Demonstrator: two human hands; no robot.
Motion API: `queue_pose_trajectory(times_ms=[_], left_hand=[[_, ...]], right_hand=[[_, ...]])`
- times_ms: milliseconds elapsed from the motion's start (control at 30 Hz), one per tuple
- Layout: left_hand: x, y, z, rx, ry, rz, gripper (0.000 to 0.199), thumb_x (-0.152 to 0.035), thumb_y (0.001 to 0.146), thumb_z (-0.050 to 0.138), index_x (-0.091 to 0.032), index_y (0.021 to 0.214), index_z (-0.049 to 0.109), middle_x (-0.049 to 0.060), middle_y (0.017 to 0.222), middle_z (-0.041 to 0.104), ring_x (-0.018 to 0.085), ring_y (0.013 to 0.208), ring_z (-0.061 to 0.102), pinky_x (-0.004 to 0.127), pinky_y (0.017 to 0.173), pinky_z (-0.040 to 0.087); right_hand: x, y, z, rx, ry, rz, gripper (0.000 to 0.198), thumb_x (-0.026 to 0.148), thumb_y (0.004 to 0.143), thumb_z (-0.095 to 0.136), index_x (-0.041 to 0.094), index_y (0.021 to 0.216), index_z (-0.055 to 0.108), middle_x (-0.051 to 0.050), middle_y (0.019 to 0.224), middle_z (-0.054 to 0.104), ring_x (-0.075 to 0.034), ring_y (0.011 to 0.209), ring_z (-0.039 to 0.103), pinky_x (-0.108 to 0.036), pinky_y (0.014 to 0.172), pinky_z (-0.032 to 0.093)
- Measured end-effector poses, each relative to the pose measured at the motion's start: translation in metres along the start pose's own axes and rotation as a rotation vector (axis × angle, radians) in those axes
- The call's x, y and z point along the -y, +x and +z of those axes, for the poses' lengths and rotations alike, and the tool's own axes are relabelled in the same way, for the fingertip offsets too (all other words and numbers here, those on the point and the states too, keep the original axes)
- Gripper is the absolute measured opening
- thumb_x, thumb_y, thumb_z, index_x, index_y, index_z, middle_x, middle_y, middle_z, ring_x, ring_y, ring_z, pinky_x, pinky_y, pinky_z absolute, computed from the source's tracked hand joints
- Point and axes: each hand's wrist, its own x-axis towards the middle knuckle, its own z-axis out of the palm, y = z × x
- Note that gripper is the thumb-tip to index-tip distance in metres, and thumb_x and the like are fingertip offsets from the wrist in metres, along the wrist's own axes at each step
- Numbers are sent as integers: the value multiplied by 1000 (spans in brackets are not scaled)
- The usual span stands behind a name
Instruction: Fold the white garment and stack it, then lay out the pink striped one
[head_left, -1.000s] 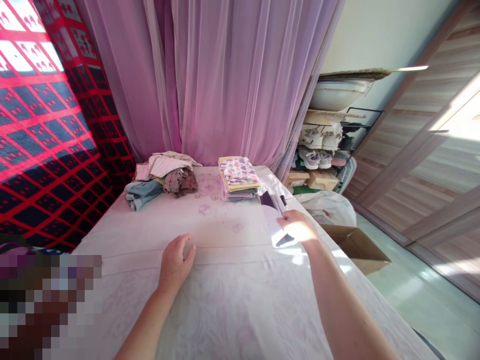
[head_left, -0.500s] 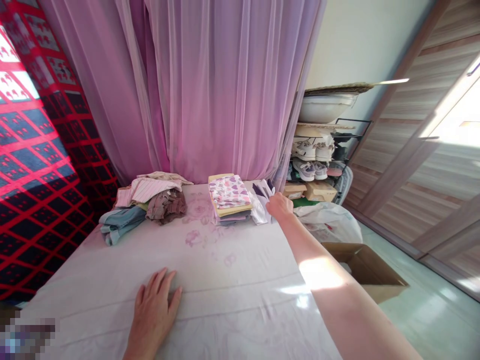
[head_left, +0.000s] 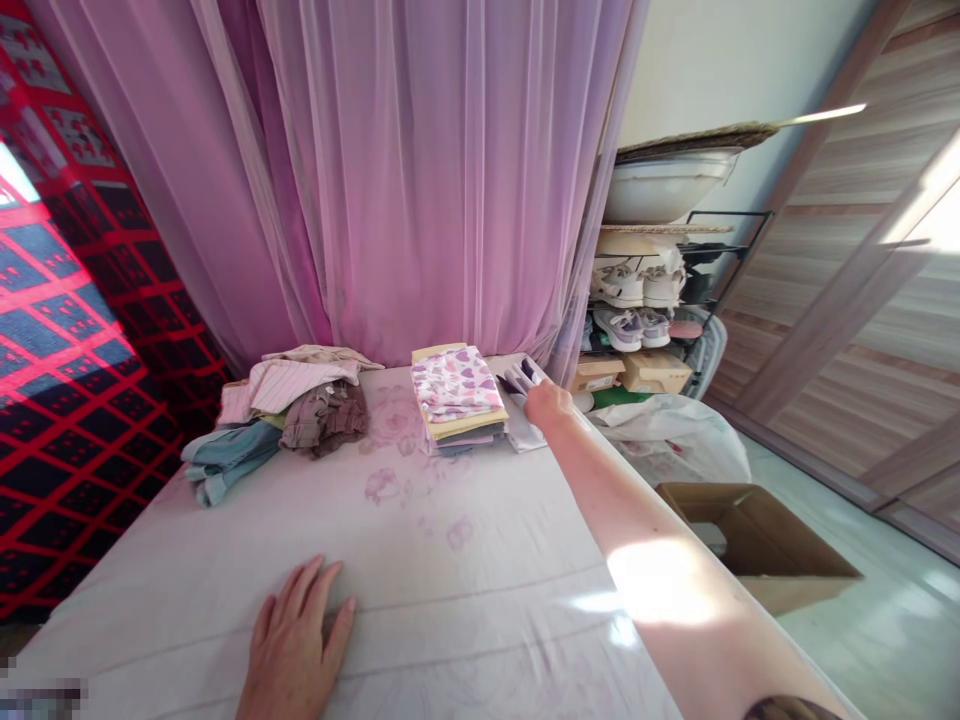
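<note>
some clothes sit in a neat stack [head_left: 457,395], the right hand [head_left: 546,403] grips a white cloth [head_left: 525,432] beside it, the messy pile [head_left: 281,415] waits, and the left hand [head_left: 292,650] lies flat and open.

Bedroom corner w/ pink sheer curtain [head_left: 420,170], sunlit from the right.
Bed sheet [head_left: 465,600] is pale pink w/ faint floral print; red-and-navy patterned drape [head_left: 67,330] hangs at left, backlit. Cream wall [head_left: 720,60] at upper right, next to wood-grain sliding panels [head_left: 885,300]. Shoe rack [head_left: 660,290] beside the bed holds sneakers & boxes, w/ a white basin [head_left: 660,185] on top. Open cardboard box [head_left: 757,540] sits on pale green tile floor [head_left: 885,620]. Sun patches on sheet & floor.
</note>
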Motion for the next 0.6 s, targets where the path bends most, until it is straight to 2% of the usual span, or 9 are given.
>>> queue_pose_trajectory(times_ms=[433,600], left_hand=[[1,-2,0,-28,-24,5,57,-47,90,30,-18,127,63,12,140,57,29,132,47,51,110,32],[0,-1,-2,-15,-32,13,57,-46,90,31,-17,127,63,13,140,56,29,132,46,52,110,32]], right_hand=[[-5,-4,-2,2,-29,15,39,21,91,47,21,125,66,-17,129,60,-29,115,60,-38,91,48],[-4,-3,-1,-3,-16,83,39,22,92,47,20,127,65,-18,127,60,-27,112,62,-36,90,49]])
